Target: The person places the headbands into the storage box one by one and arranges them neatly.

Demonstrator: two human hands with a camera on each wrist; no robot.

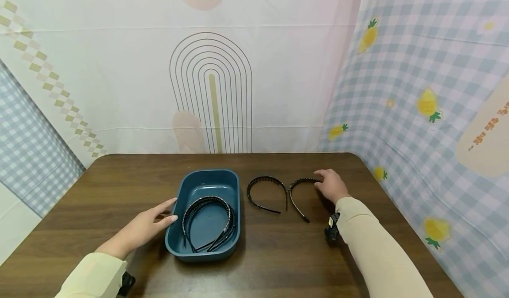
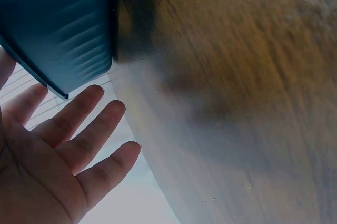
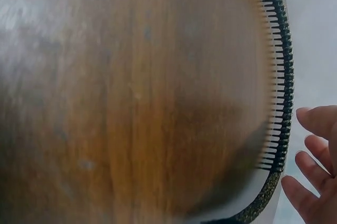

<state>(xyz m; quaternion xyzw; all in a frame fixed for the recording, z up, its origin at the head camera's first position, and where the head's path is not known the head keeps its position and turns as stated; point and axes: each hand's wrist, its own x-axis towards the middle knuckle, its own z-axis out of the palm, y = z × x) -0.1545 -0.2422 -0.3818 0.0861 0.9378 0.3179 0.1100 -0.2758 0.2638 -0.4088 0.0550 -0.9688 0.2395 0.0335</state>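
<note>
Here two headbands lie beside one bin

The left hand, fingers spread, is at the edge of a blue bin on a wooden table.

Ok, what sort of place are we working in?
Probably a curtained-off indoor work corner: a wood-grain table, a white printed cloth hanging behind it, and a checked cloth along the right.

Headband lies between right hand and bin; passage nearer camera.
</note>
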